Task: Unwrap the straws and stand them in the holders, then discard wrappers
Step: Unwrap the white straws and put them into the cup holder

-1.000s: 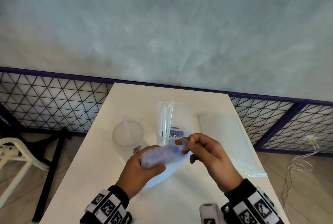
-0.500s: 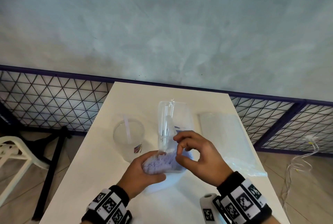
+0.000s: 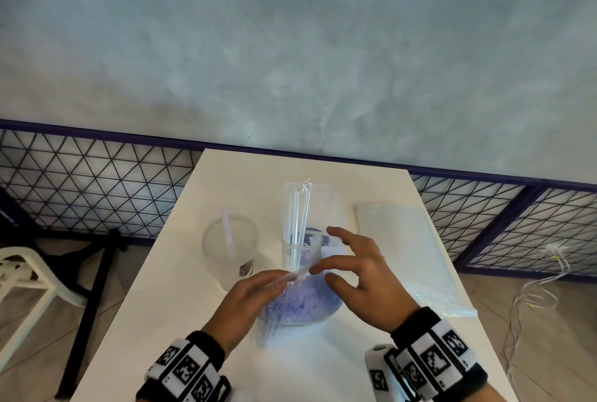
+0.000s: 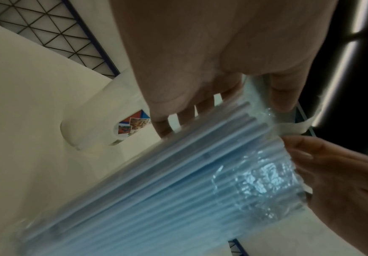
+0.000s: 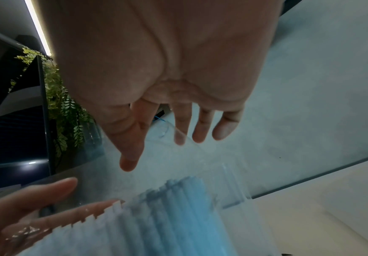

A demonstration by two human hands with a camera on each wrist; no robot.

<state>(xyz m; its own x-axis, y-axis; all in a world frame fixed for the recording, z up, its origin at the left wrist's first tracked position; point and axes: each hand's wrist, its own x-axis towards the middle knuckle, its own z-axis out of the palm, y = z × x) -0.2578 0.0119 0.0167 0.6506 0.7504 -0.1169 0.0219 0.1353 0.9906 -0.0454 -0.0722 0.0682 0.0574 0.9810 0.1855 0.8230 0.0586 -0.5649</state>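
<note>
My left hand [image 3: 274, 283] grips a clear plastic pack of pale blue straws [image 3: 300, 303], thumb on the wrapping and fingers underneath [image 4: 200, 112]. The pack [image 4: 178, 173] slants over the white table [image 3: 181, 321], its open end up. My right hand [image 3: 323, 274] hovers just over that end with fingers spread [image 5: 178, 138], holding nothing. Behind the pack a tall clear holder [image 3: 295, 207] has several straws standing in it. Left of it a round clear cup [image 3: 230, 240] holds one straw [image 3: 227, 230].
A flat clear plastic bag [image 3: 400, 246] lies on the table's right side. A white chair [image 3: 19, 279] and a black table leg [image 3: 90, 304] are on the left. Wire mesh fencing [image 3: 97, 191] runs behind the table. Cables [image 3: 542, 285] trail on the floor at right.
My right hand let go of its pinch at the pack's end and spread its fingers. The left hand tilted the pack lower, its open end now facing up.
</note>
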